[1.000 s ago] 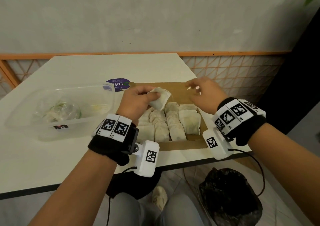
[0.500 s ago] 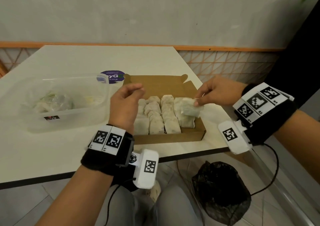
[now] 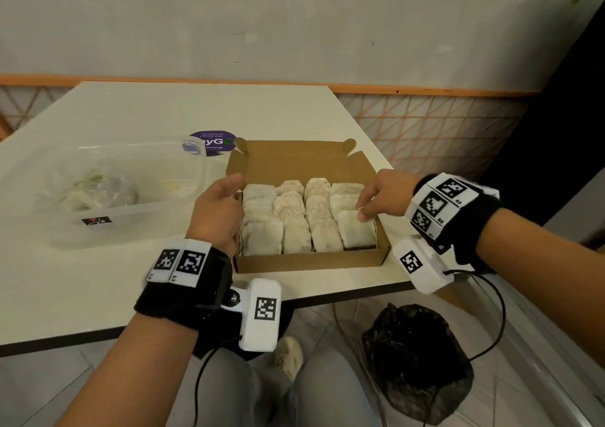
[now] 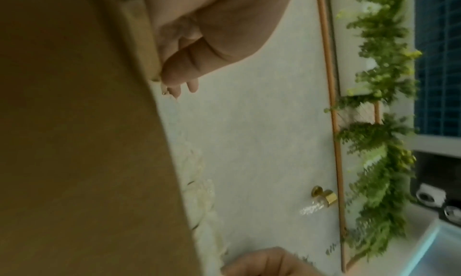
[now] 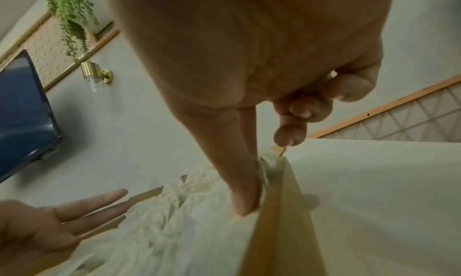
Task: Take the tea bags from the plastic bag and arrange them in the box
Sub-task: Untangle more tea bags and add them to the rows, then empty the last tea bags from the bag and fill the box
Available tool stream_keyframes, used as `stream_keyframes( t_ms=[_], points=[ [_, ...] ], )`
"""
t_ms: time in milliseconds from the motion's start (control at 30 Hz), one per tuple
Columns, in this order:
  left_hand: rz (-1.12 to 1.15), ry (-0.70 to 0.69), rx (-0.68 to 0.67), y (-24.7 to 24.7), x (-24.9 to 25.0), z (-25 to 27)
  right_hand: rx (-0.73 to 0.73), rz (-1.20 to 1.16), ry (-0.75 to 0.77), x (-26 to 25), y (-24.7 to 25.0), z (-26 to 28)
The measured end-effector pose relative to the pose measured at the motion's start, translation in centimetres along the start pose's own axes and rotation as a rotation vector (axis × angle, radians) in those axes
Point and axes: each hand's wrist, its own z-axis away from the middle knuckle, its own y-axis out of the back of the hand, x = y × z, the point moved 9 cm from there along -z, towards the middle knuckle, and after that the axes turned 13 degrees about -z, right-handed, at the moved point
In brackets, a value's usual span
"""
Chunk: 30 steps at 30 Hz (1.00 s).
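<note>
1. Your right hand (image 3: pixel 384 194) presses the pale, soft paper tea bags (image 3: pixel 307 217), frame centre, in the brown cardboard box (image 3: pixel 307 262).
2. Your left hand (image 3: pixel 217 210) rests spread.
3. They look light and crushable; pinch the edges.

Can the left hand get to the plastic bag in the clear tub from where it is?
Probably yes. The left hand is at the box's left wall, and the clear tub sits just beside it, open on top, with the plastic bag lying inside. Nothing stands between them.
</note>
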Motion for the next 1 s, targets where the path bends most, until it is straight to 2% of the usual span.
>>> stream_keyframes(
  t_ms=[167,267,300,400,467,533,667,833,1000],
  points=[
    [0.105,0.082,-0.045,-0.2,0.0,0.1,0.078,0.028,0.029,-0.6,1.1,0.3],
    [0.113,0.094,-0.042,-0.2,-0.1,0.1,0.2,0.066,0.148,-2.2,2.2,3.0],
    [0.112,0.094,-0.043,-0.1,-0.2,0.1,0.188,0.082,0.206,-2.9,1.9,4.3],
    [0.085,0.088,-0.04,0.0,-0.4,-0.2,0.017,0.253,0.331,-4.0,-1.4,7.2],
    [0.079,0.084,-0.037,0.0,-0.4,-0.3,-0.091,0.36,0.334,-3.3,-3.5,7.5],
    [0.081,0.081,-0.035,0.0,-0.4,-0.3,-0.126,0.413,0.322,-2.3,-4.4,7.2],
    [0.042,0.072,-0.019,0.1,-0.4,-0.5,-0.08,0.365,0.318,-2.1,-4.8,6.5],
    [0.004,0.066,-0.021,0.2,-0.3,-0.6,0.116,0.217,0.353,-2.7,-2.8,6.5],
    [-0.05,0.047,-0.03,0.0,0.0,-0.2,0.075,0.27,0.347,-2.0,-3.0,6.0]
  ],
)
